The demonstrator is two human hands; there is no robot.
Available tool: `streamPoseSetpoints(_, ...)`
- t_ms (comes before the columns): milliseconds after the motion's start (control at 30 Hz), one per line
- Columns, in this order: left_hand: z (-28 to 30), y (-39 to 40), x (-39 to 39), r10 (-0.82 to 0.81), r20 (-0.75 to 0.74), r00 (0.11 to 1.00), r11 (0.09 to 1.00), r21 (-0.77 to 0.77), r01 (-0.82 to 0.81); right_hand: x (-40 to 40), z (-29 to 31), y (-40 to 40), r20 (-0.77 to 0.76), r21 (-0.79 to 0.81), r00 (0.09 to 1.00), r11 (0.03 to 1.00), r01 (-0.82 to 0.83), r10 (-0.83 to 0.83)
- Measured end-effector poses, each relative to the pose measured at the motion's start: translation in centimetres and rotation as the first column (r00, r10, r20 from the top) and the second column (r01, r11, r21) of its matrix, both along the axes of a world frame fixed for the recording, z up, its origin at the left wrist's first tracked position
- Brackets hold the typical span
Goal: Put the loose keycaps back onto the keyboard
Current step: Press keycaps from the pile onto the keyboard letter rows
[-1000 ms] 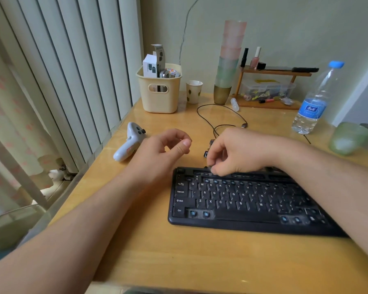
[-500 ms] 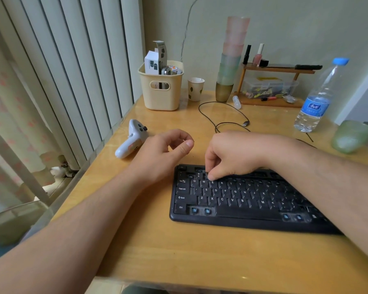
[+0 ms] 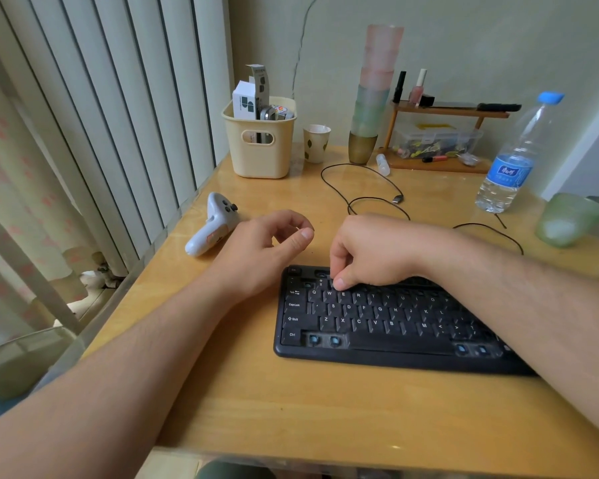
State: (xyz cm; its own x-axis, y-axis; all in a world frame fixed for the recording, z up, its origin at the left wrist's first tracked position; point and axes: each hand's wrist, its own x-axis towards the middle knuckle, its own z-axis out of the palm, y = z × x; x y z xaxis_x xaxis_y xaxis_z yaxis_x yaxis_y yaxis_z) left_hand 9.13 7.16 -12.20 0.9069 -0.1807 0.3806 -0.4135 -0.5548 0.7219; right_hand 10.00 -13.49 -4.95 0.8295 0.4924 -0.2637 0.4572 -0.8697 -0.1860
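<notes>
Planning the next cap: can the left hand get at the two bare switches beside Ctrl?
Probably yes. The left hand hovers off the keyboard's left end, seemingly holding nothing, and the bare switches sit uncovered; the right hand works the number row.

Both forearms are seen bare to the frame edge; no sleeve is worn; the left hand (image 3: 270, 247) and right hand (image 3: 370, 252) are ungloved; fine hair is visible on the right forearm (image 3: 519, 305).
</notes>
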Motion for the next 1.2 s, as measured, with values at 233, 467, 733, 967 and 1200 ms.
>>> streamPoseSetpoints(233, -0.1, 0.0, 0.1, 0.002, -0.009, 1.0, 1.0, -0.005, -0.003, -0.3, -0.1, 0.4, -0.023, 0.047, 0.992, 0.991, 0.124, -0.123)
streamPoseSetpoints(467, -0.2, 0.1, 0.1, -0.002, -0.004, 1.0, 1.0, 0.001, 0.002, -0.3, 0.3, 1.1, -0.089, 0.026, 0.981, 0.984, 0.178, -0.175)
streamPoseSetpoints(733, -0.2, -0.1, 0.2, -0.011, -0.003, 1.0, 1.0, 0.005, 0.011, -0.4, 0.6, 1.7, -0.096, 0.005, 0.974, 0.978, 0.208, -0.207)
streamPoseSetpoints(967, -0.2, -0.1, 0.1, -0.002, -0.012, 1.0, 1.0, 0.006, 0.002, 0.0, 0.2, 1.4, -0.137, 0.051, 0.959, 0.965, 0.256, -0.247)
streamPoseSetpoints(1200, -0.3, 0.1, 0.4, 0.016, -0.028, 0.999, 1.0, -0.006, -0.016, 1.3, -0.2, -0.4, -0.324, 0.25, 0.904, 0.897, 0.365, -0.278)
